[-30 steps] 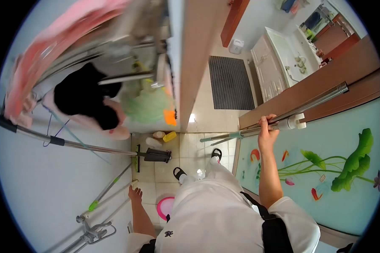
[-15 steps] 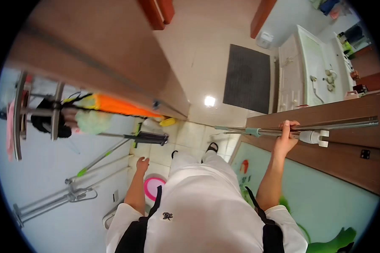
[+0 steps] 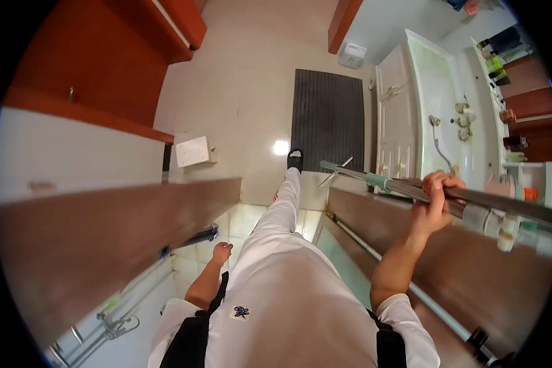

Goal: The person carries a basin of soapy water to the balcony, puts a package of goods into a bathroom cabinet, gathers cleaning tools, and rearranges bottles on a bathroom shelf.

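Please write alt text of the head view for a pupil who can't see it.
A person's right hand grips a long pole with a teal sleeve; the left hand holds nothing visible. Ahead are a dark ribbed mat and a white cabinet.

The right hand (image 3: 436, 199) grips a metal pole (image 3: 503, 205); the left hand (image 3: 222, 252) hangs beside the trousers (image 3: 275, 224).

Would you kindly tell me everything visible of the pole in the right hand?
The pole is long, slim and silvery, metal by its look. Toward its far end it has a pale green sleeve, with a thin bar crossing beyond. The right hand grips it at a slant; its near end blurs toward the right.
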Available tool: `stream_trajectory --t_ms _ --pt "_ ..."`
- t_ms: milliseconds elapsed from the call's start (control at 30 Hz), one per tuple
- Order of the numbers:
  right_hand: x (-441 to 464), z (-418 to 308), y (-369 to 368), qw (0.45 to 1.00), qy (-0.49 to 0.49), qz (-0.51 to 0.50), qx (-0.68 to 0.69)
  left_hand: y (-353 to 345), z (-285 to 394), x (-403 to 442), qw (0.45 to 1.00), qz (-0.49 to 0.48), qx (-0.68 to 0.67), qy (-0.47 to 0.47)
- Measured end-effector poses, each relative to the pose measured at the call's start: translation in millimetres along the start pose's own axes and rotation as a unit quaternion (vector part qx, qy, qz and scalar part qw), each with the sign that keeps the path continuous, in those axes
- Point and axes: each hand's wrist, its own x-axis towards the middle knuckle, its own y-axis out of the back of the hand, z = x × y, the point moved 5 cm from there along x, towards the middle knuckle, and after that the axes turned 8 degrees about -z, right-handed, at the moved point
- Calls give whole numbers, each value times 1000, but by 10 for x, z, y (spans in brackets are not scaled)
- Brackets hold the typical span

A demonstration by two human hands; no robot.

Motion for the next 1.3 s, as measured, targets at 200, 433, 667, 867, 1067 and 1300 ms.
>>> stream_trajectory --t_ms 200,433,667,867,1067,1300 --pt "1453 971 -135 999 -18 -14 -40 -282 2073 1121 989 -67 130 -30" --pt "3306 1718 -557 1000 -5 16 -16 -251 5545 1338 977 -42 -173 -115" --pt "4912 2868 -1272 998 2 -37 53 -61 6859 2104 983 29 -155 -90" --pt "6277 3968 -2395 977 0 -160 143 -71 7239 2909 986 29 138 -85" --pt "7477 4981 -3933 942 -86 -232 225 154 10369 2231 923 25 -361 -130" --pt "8665 6495 -5743 881 -168 -288 336 946 13801 2752 706 -244 -631 -210"
